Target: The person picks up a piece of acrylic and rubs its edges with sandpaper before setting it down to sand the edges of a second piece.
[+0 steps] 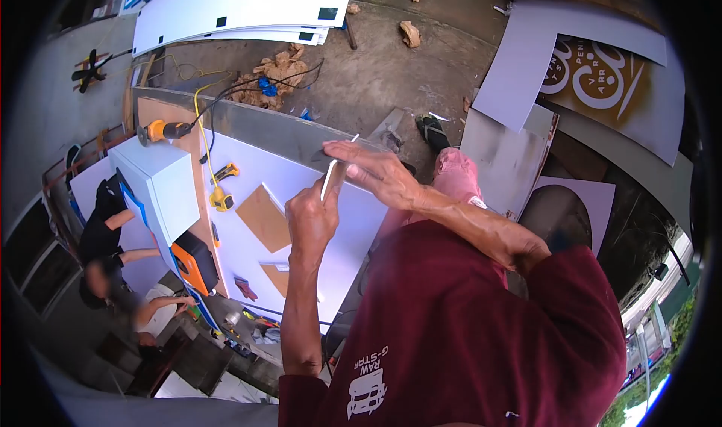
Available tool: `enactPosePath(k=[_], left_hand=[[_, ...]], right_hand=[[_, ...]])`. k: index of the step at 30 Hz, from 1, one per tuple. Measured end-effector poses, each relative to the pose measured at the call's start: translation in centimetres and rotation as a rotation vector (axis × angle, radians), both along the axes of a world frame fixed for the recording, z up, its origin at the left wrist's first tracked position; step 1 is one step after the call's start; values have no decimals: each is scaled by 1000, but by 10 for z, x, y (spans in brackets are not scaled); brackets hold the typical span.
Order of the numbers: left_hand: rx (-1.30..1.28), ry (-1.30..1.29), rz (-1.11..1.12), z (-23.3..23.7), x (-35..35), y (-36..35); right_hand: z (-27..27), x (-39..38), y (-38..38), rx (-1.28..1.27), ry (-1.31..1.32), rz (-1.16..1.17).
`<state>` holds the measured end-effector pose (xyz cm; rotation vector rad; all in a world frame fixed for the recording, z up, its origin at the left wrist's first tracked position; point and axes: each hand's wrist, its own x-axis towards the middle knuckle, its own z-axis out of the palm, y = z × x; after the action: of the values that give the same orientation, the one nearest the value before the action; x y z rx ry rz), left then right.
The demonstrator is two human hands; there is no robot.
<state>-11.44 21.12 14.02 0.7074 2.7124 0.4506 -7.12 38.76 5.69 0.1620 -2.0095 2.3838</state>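
My left hand [310,220] is closed around the lower part of a thin white strip [332,177] and holds it upright on edge. My right hand [374,171] lies across the strip's upper end, fingers stretched flat and pressed against it. A small dark piece under those fingertips is too small to identify. Both hands are above the near edge of a large white board [248,173] that lies on a workbench. My maroon shirt fills the lower right.
On the board lie brown cardboard pieces [265,218] and a yellow tool [220,199]. An orange grinder [162,131], a white box [162,183] and an orange-black case [195,262] stand at the left. Two people [105,231] crouch further left. White panels [241,6] and sign sheets [594,70] lie on the concrete floor.
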Motion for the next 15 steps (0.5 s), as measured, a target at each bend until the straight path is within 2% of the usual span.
enactPosePath(k=[3, 4, 5, 8, 10, 12, 15], left_hand=[[-18, 20, -9, -2, 6, 3], [-24, 20, -9, 0, 6, 6], [-29, 25, -10, 3, 4, 11], [-20, 36, 1, 5, 5, 12], [-34, 31, -5, 2, 10, 7], [-65, 54, -30, -2, 11, 6], [-59, 38, -16, 3, 9, 9]], right_hand=[[9, 7, 2, -124, 66, -18], [-10, 6, -1, -127, 16, -4], [-29, 3, -1, -71, -8, 0], [-39, 2, -6, 40, -97, -21], [11, 12, -5, -34, 23, -43], [23, 13, 1, -76, 94, -41], [-51, 3, -6, 67, -17, 0]])
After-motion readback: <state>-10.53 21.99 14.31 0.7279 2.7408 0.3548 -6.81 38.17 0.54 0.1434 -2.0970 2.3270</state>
